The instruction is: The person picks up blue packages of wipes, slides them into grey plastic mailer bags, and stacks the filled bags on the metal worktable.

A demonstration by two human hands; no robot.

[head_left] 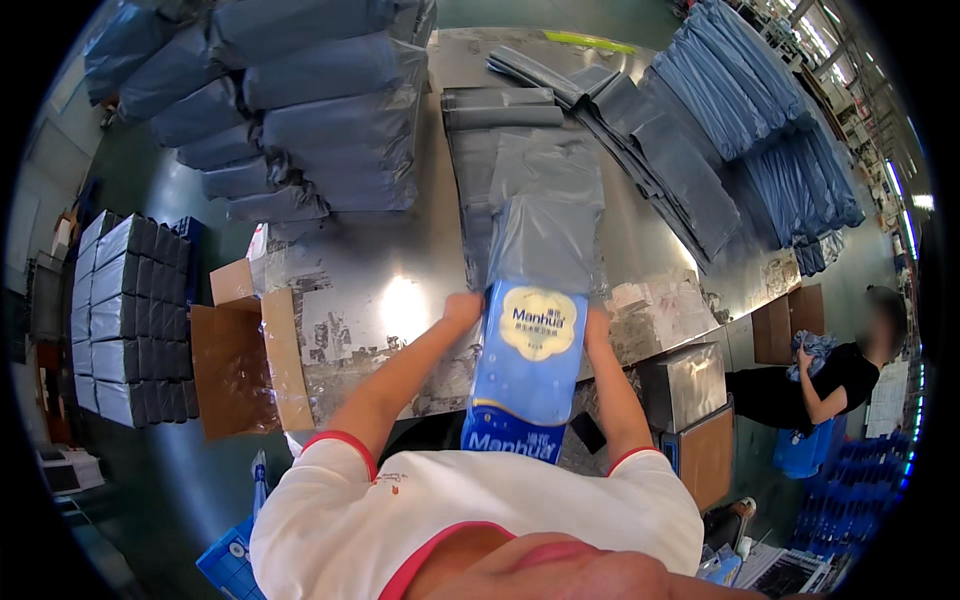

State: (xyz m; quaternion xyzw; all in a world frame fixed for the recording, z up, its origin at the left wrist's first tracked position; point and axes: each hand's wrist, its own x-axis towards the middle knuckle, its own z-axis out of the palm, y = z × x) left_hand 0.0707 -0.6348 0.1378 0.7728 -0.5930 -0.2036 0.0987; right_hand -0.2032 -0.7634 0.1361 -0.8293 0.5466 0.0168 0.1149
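A long blue wrapped package [530, 370] with a cream label lies in front of my body, reaching over the table's near edge. Its far end meets the mouth of a grey plastic bag [545, 240], which lies flat on the table beyond it. My left hand [462, 308] is closed at the left corner of the bag's mouth, against the package's side. On the opposite side my right hand [597, 322] is closed at the right corner. The package and bag partly hide the fingers of both hands.
Wrapped grey bundles [340, 120] are piled at the far left of the metal table [370, 270]. Flat grey bags [660, 150] and another stack [750, 90] lie right. An open cardboard box [235, 365] stands left, a metal box [685, 385] right. Another person [840, 370] works further right.
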